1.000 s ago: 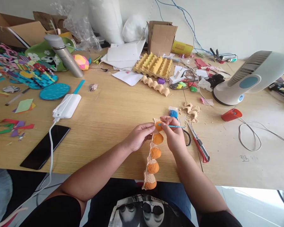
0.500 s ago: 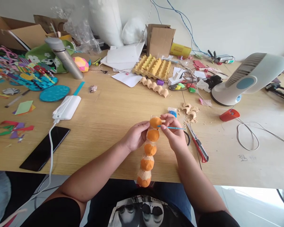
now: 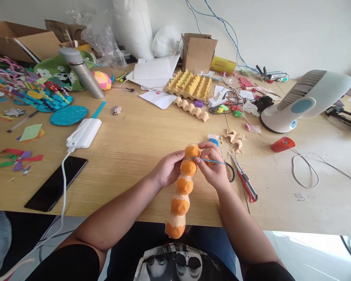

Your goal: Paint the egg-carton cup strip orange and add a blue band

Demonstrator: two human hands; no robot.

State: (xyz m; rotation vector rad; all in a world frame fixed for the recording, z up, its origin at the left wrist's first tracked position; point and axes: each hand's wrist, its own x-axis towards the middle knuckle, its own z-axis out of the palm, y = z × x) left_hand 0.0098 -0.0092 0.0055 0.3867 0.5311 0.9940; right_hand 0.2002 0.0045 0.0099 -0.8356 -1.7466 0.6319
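Note:
A long strip of egg carton cups point(image 3: 185, 186), with several domes coated in orange, runs from between my hands down past the table's front edge. My left hand point(image 3: 170, 168) is closed on the strip's far end from the left side. On the right, my right hand point(image 3: 213, 164) pinches a thin blue stick point(image 3: 213, 160), its left tip hidden by the fingers beside the top dome. A bit of orange material point(image 3: 207, 159) shows within the right hand. Just beyond that hand lies a small packet with blue stuff point(image 3: 213, 139).
Scissors, partly under my right hand, show a black handle point(image 3: 231, 172); beside them lies a red cutter knife point(image 3: 247, 182). A phone point(image 3: 57, 183) and white power bank point(image 3: 84, 133) are left. Farther back stand a fan point(image 3: 295, 103) and yellow egg tray point(image 3: 190, 86).
The strip's near end has swung slightly left and toward me. My right hand has turned a little, and the blue stick now tilts down to the right.

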